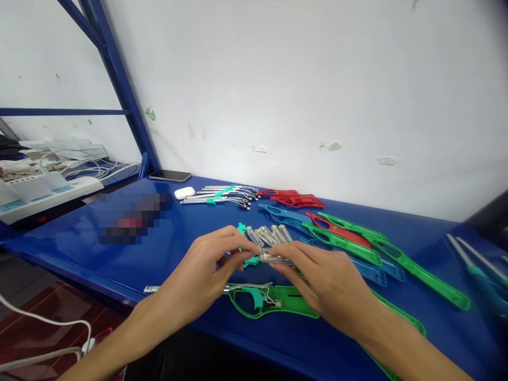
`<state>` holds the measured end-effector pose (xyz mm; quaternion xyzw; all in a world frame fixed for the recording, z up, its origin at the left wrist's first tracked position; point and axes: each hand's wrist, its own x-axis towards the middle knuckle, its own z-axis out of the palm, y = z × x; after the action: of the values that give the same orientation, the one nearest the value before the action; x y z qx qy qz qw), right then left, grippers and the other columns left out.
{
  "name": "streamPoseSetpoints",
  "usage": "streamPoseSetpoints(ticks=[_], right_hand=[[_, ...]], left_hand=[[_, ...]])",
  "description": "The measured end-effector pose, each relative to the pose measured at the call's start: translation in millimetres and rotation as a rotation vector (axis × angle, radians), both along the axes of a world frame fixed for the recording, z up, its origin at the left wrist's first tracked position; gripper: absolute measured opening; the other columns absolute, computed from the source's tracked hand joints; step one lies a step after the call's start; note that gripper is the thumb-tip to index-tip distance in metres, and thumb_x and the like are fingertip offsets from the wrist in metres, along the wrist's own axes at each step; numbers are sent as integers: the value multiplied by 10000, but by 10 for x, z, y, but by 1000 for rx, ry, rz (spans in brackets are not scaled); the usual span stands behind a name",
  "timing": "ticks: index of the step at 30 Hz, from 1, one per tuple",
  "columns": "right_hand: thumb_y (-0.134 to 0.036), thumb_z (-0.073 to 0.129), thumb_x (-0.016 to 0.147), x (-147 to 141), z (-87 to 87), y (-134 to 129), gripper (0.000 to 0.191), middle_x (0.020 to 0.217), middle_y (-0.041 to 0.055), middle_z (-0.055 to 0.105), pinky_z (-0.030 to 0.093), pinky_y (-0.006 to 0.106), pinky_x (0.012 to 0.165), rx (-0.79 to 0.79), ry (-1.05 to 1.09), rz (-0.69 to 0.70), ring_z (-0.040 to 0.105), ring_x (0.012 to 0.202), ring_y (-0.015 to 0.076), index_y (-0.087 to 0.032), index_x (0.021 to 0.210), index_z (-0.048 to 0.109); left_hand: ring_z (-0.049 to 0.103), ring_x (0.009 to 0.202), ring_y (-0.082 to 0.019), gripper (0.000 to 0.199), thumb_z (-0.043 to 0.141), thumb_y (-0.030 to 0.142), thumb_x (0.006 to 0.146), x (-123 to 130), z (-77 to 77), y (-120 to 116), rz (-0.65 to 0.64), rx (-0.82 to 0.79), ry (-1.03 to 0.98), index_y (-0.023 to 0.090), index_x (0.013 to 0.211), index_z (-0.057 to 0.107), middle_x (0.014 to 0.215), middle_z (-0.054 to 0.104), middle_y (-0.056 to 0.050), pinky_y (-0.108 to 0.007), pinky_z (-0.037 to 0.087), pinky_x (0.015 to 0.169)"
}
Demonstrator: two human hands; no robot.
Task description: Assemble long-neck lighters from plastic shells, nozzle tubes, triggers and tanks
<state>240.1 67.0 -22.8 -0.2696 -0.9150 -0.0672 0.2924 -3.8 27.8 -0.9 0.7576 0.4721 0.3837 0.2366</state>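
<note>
Between my two hands is a clear plastic lighter fuel tank point(265, 257). My right hand point(329, 280) pinches its body from the right, fingers closed around it. At its left end the fingertips of my left hand point(214, 262) are pressed together; whether they hold a small part there is hidden. Just behind lie several more clear fuel tanks point(273, 234), next to teal trigger pieces point(251, 261). Below my hands, a green lighter half-shell point(293, 301) lies flat with a teal trigger point(257, 298), wires and a metal tube point(152, 289) set in it.
Metal lighter tubes with wires point(218, 196) lie at the back, beside a white case point(184, 193) and a phone point(170, 175). Red shells point(297, 200), blue shells point(288, 213) and green shells point(420, 272) spread to the right. Assembled-looking lighters point(476, 270) lie at the far right edge.
</note>
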Motion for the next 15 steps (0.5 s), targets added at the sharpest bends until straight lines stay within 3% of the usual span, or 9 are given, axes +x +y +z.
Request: streamPoseSetpoints(ticks=[5, 11, 15], right_hand=[[-318, 450, 1150, 4, -16, 12, 200, 1007, 3, 800, 354, 305, 508, 84, 16, 8, 725, 669, 150, -232, 1219, 618], [-301, 462, 1147, -4, -14, 14, 186, 962, -10, 775, 346, 299, 507, 122, 25, 29, 669, 640, 136, -228, 1209, 621], [-300, 433, 1154, -6, -8, 15, 203, 920, -20, 748, 324, 293, 481, 131, 28, 17, 566, 539, 130, -226, 1193, 618]], left_hand=[[659, 643, -114, 91, 709, 257, 977, 34, -7, 20, 84, -56, -103, 243, 943, 792, 787, 741, 37, -204, 500, 579], [691, 757, -112, 186, 637, 181, 1010, 19, -2, 16, 20, 32, -62, 265, 982, 801, 915, 771, 39, -198, 499, 630], [665, 738, -97, 161, 647, 159, 1008, 15, -11, 14, 37, 69, -13, 273, 1002, 759, 895, 755, 68, -187, 490, 630]])
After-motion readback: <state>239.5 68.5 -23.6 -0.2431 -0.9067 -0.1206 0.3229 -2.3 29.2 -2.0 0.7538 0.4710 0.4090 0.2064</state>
